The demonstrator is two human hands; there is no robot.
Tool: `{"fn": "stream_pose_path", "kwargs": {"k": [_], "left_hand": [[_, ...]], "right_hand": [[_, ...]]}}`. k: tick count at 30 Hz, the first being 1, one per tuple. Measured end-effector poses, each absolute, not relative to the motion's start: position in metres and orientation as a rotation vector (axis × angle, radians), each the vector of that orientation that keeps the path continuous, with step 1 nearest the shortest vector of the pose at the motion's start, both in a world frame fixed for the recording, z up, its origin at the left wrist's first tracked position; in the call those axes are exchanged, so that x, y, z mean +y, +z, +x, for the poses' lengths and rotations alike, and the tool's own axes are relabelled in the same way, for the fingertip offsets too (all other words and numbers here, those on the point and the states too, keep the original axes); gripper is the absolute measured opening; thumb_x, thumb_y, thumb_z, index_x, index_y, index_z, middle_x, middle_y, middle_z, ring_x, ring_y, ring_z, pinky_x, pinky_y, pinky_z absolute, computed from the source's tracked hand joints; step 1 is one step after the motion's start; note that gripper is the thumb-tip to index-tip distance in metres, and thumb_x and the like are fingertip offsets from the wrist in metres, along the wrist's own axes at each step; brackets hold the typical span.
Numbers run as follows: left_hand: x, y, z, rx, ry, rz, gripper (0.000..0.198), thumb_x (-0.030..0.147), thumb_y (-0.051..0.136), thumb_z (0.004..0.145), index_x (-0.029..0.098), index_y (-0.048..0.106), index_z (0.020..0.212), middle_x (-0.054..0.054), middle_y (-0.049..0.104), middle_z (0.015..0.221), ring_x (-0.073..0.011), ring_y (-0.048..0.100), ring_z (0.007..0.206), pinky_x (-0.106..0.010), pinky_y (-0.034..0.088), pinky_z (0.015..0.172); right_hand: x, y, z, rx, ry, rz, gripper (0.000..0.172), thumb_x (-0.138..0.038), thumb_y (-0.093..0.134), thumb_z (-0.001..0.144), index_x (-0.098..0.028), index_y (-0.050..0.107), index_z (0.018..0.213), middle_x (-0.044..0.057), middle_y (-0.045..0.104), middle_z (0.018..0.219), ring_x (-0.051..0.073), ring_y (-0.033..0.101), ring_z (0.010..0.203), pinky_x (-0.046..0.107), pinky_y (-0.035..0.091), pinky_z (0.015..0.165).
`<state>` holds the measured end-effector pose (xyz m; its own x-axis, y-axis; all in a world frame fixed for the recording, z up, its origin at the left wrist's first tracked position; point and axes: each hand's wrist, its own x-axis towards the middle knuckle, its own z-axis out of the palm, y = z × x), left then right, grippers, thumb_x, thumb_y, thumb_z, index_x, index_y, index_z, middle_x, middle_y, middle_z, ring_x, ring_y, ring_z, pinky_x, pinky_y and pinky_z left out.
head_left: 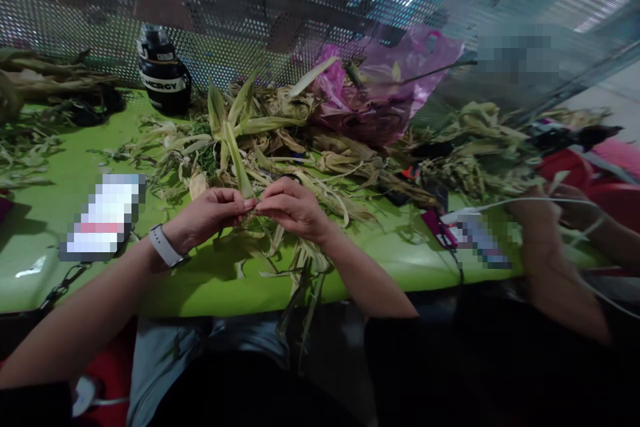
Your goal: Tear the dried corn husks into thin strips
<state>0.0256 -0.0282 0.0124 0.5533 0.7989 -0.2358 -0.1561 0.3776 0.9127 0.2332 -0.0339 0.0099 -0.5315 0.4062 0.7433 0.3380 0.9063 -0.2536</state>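
Observation:
Dried, yellow-green corn husk leaves (231, 140) spread out like a star, and one long strip runs down toward my fingers. My left hand (217, 210), with a pale watch band on the wrist, pinches the lower end of that strip between thumb and fingers. Touching it tip to tip, my right hand (295, 208) is closed in a pinch at the same end. What exactly lies between the fingertips is mostly hidden. Loose husk strips (300, 260) lie beneath my hands and hang over the table's front edge.
A heap of dry husks (345, 160) covers the green table (210, 293). Behind stand a black bottle (165, 80) and a pink plastic bag (385, 93) against a perforated metal panel (240, 7). A phone (103, 220) lies left. Another person's hands (540, 213) work at right, near a white cable (505, 202).

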Motion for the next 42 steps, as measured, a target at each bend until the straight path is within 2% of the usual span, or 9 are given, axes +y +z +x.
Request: {"fn": "stream_pose_path", "kwargs": {"k": [10, 14, 21, 28, 33, 36, 42], "left_hand": [[-0.03, 0.011, 0.027, 0.764, 0.863, 1.117, 0.027, 0.034, 0.081, 0.067, 0.013, 0.066, 0.073, 0.0, 0.067, 0.066, -0.0077, 0.059, 0.061, -0.018, 0.046, 0.058], [-0.031, 0.008, 0.029, 0.779, 0.954, 1.232, 0.024, 0.035, 0.077, 0.072, 0.014, 0.068, 0.078, -0.001, 0.068, 0.071, -0.0085, 0.059, 0.062, -0.02, 0.049, 0.061], [-0.035, 0.009, 0.029, 0.744, 0.998, 1.367, 0.024, 0.037, 0.07, 0.079, 0.013, 0.07, 0.084, -0.004, 0.071, 0.079, -0.0115, 0.063, 0.068, -0.022, 0.053, 0.064], [-0.034, 0.007, 0.03, 0.775, 1.035, 1.368, 0.024, 0.034, 0.076, 0.073, 0.013, 0.071, 0.08, -0.004, 0.071, 0.074, -0.0112, 0.063, 0.063, -0.023, 0.053, 0.063], [-0.033, 0.003, 0.031, 0.768, 1.033, 1.249, 0.021, 0.032, 0.078, 0.072, 0.013, 0.071, 0.078, -0.003, 0.071, 0.071, -0.0105, 0.064, 0.063, -0.021, 0.053, 0.062], [-0.033, 0.005, 0.032, 0.753, 1.022, 1.148, 0.023, 0.032, 0.08, 0.069, 0.013, 0.07, 0.076, -0.002, 0.07, 0.068, -0.0099, 0.063, 0.061, -0.02, 0.053, 0.061], [-0.034, 0.01, 0.034, 0.779, 1.025, 1.029, 0.027, 0.031, 0.085, 0.062, 0.012, 0.068, 0.071, -0.002, 0.069, 0.065, -0.0089, 0.063, 0.059, -0.019, 0.052, 0.059]], "right_hand": [[-0.033, 0.008, 0.225, -2.023, 0.116, -0.6, 0.001, -0.021, 0.059, 0.089, -0.02, 0.059, 0.088, 0.004, 0.061, 0.086, 0.014, 0.058, 0.084, 0.028, 0.049, 0.073], [-0.035, 0.009, 0.223, -1.991, 0.201, -0.708, 0.007, -0.025, 0.056, 0.09, -0.019, 0.057, 0.086, 0.006, 0.061, 0.09, 0.015, 0.056, 0.085, 0.03, 0.047, 0.069], [-0.036, 0.011, 0.222, -1.914, 0.328, -0.762, 0.008, -0.026, 0.057, 0.089, -0.019, 0.057, 0.086, 0.004, 0.058, 0.087, 0.014, 0.055, 0.082, 0.027, 0.046, 0.068], [-0.035, 0.003, 0.221, -1.829, 0.572, -0.781, 0.011, -0.028, 0.06, 0.087, -0.02, 0.055, 0.093, 0.002, 0.057, 0.088, 0.012, 0.056, 0.079, 0.028, 0.049, 0.072], [-0.032, 0.003, 0.219, -1.633, 1.026, -0.847, 0.026, -0.038, 0.067, 0.08, -0.02, 0.053, 0.093, -0.001, 0.058, 0.083, 0.01, 0.056, 0.072, 0.025, 0.049, 0.067], [-0.031, 0.004, 0.22, -1.569, 1.219, -0.845, 0.026, -0.041, 0.064, 0.081, -0.02, 0.053, 0.093, -0.001, 0.057, 0.081, 0.009, 0.055, 0.068, 0.024, 0.047, 0.064], [-0.035, 0.008, 0.221, -1.623, 1.178, -0.901, 0.027, -0.045, 0.056, 0.087, -0.019, 0.05, 0.084, -0.004, 0.051, 0.068, 0.008, 0.049, 0.059, 0.022, 0.04, 0.057]]}}
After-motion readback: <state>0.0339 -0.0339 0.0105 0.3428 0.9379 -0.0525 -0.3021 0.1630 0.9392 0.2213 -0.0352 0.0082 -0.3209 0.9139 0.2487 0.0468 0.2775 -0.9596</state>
